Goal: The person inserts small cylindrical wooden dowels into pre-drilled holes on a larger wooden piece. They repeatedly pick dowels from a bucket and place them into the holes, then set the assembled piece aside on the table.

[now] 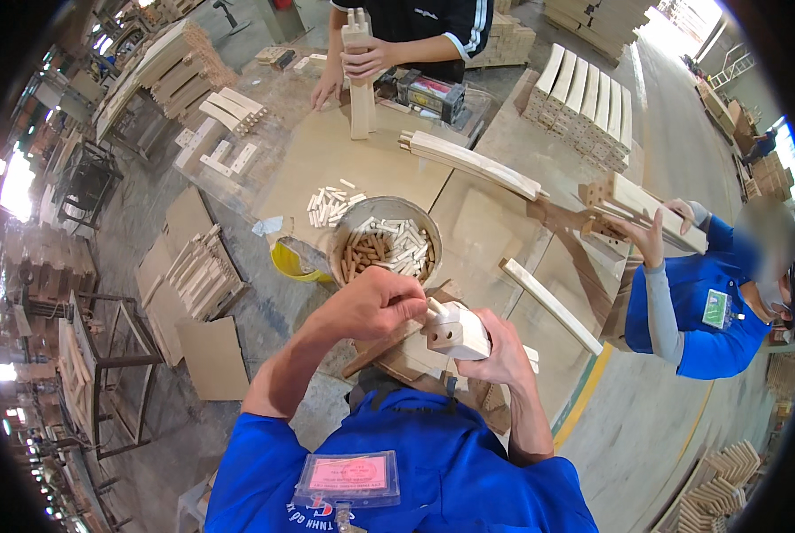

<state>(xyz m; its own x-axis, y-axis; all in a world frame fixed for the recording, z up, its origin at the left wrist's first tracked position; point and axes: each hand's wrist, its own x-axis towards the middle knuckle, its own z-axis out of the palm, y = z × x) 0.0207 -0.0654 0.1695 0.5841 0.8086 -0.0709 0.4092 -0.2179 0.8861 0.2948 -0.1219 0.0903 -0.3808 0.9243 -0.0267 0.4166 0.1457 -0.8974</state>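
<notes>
My right hand (502, 354) is wrapped round a pale wooden block (459, 336), its end face with dark round holes turned up toward me. My left hand (375, 302) is closed in a pinch at the block's upper left side. A short wooden dowel (434, 307) shows at its fingertips, against the block; how deep it sits is not visible. Just beyond my left hand stands a round bucket (351, 216) holding brown dowels (366, 255) and whiter dowels (408, 247).
Loose dowels (330, 206) lie beside the bucket, near a yellow container (295, 263). A wooden bar (553, 306) and a curved leg (473, 164) lie on the table (477, 218). Co-workers handle wooden parts across the table (359, 80) and at right (642, 213). Stacked parts (584, 107) stand behind.
</notes>
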